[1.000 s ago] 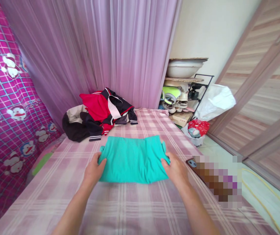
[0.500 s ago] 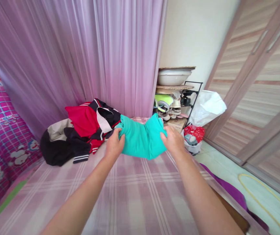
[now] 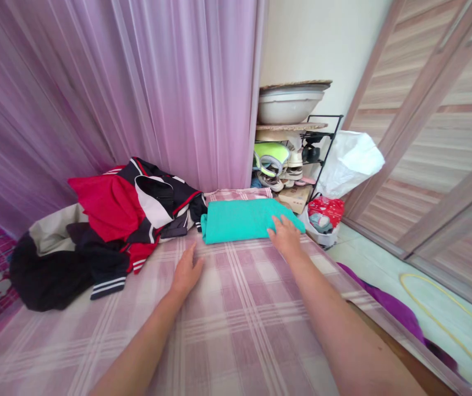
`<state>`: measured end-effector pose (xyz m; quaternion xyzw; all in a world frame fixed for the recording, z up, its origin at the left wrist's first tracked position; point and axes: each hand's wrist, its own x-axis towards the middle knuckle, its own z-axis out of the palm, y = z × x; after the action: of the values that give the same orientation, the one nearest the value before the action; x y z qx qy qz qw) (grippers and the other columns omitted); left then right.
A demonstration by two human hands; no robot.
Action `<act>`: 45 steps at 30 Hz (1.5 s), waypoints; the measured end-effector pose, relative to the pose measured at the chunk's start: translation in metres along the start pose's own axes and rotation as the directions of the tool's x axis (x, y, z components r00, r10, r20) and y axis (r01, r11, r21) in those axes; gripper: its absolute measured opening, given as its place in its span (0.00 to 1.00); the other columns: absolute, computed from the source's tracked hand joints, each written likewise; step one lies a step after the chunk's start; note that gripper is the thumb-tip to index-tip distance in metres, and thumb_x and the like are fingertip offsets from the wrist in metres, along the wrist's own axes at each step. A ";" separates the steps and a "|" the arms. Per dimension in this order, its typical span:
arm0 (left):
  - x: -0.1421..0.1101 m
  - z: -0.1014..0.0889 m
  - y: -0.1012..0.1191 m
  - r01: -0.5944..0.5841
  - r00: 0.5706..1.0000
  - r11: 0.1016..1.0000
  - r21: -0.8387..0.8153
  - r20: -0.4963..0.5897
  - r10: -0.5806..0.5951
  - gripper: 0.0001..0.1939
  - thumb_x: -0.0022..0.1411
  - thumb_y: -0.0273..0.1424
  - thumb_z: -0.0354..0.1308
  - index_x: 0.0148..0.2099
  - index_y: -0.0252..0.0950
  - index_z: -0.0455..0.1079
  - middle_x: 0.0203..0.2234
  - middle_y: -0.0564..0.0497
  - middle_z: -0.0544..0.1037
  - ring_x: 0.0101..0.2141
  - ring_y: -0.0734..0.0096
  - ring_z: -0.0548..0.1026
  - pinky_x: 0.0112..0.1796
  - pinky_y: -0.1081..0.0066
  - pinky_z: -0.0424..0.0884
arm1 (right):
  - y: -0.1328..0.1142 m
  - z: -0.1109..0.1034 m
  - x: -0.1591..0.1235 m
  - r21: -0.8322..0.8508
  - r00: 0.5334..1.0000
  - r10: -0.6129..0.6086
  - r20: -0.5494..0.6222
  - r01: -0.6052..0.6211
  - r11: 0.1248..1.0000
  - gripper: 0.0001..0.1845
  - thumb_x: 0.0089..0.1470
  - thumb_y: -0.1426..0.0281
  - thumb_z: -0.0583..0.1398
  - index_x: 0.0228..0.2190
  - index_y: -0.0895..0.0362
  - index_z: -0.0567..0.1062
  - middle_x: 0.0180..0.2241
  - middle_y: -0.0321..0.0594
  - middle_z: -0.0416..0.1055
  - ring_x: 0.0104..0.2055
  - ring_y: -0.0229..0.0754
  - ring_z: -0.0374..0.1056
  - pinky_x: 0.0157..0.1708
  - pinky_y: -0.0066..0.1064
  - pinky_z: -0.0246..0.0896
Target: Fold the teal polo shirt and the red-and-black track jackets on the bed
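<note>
A folded teal cloth garment (image 3: pixel 240 220) lies flat near the far edge of the bed, which has a pink-and-white plaid sheet (image 3: pixel 223 330). My right hand (image 3: pixel 286 236) rests on the garment's right part with its fingers spread. My left hand (image 3: pixel 187 270) is open just above the sheet, short of the garment's near left corner and apart from it. To the left is a heap of clothes: a red garment (image 3: pixel 108 206), a dark jacket with striped trim (image 3: pixel 182 192) and a black-and-grey piece (image 3: pixel 50 275).
A purple curtain (image 3: pixel 178 99) hangs behind the bed. Right of it stands a black rack (image 3: pixel 324 143) with shoes and a white basin (image 3: pixel 289 104). A white plastic bag (image 3: pixel 354 162), a red bag (image 3: pixel 325 212), a yellow cord (image 3: pixel 438 319) and a wooden wardrobe (image 3: pixel 421 137) are farther right.
Both hands carried the folded teal garment forward through the air and it now lies at the bed's far edge. My left hand has let go and drawn back; my right hand's grip has opened.
</note>
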<state>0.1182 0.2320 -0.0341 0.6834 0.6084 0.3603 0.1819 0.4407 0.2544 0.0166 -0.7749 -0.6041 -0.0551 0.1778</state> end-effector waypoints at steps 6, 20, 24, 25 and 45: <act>-0.056 -0.024 -0.026 0.002 0.988 0.979 -0.206 -0.151 -0.034 0.23 0.62 0.41 0.52 0.57 0.39 0.69 0.54 0.44 0.76 0.54 0.60 0.74 0.57 0.56 0.67 | -0.067 0.013 -0.021 0.077 0.920 -0.392 -0.015 0.392 0.917 0.31 0.61 0.65 0.56 0.64 0.51 0.62 0.68 0.49 0.53 0.69 0.54 0.49 0.63 0.53 0.42; -0.057 -0.028 -0.029 0.149 0.921 0.806 -0.573 -0.217 -0.325 0.22 0.55 0.46 0.59 0.49 0.39 0.73 0.46 0.45 0.80 0.47 0.60 0.77 0.54 0.57 0.68 | -0.103 0.055 -0.059 0.120 0.905 -0.425 -0.005 0.423 0.898 0.26 0.59 0.68 0.57 0.59 0.49 0.70 0.67 0.48 0.56 0.69 0.54 0.48 0.64 0.61 0.36; -0.055 -0.024 -0.031 0.136 0.915 0.768 -0.625 -0.218 -0.340 0.22 0.55 0.45 0.60 0.48 0.39 0.73 0.45 0.45 0.80 0.46 0.61 0.78 0.52 0.59 0.70 | -0.101 0.060 -0.081 0.177 0.914 -0.371 -0.168 0.398 0.900 0.28 0.57 0.71 0.56 0.60 0.53 0.69 0.66 0.51 0.57 0.68 0.55 0.51 0.63 0.58 0.42; -0.055 -0.023 -0.031 0.134 0.913 0.763 -0.632 -0.220 -0.343 0.22 0.55 0.45 0.60 0.48 0.39 0.73 0.45 0.45 0.80 0.46 0.62 0.78 0.52 0.59 0.70 | -0.102 0.063 -0.089 0.215 0.913 -0.347 -0.215 0.391 0.895 0.28 0.57 0.72 0.55 0.59 0.54 0.70 0.65 0.52 0.59 0.67 0.55 0.53 0.63 0.57 0.45; -0.058 -0.039 -0.031 0.123 0.865 0.578 -0.807 -0.199 -0.462 0.20 0.53 0.42 0.65 0.46 0.38 0.74 0.45 0.46 0.80 0.44 0.64 0.78 0.47 0.62 0.74 | -0.108 0.066 -0.147 0.939 0.964 0.246 -0.105 0.015 0.342 0.24 0.51 0.58 0.56 0.42 0.59 0.80 0.45 0.50 0.79 0.49 0.51 0.73 0.53 0.44 0.65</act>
<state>0.0691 0.1745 -0.0449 0.3399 0.5243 0.6765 0.3898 0.2904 0.1642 -0.0668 -0.5641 -0.4458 0.2228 0.6583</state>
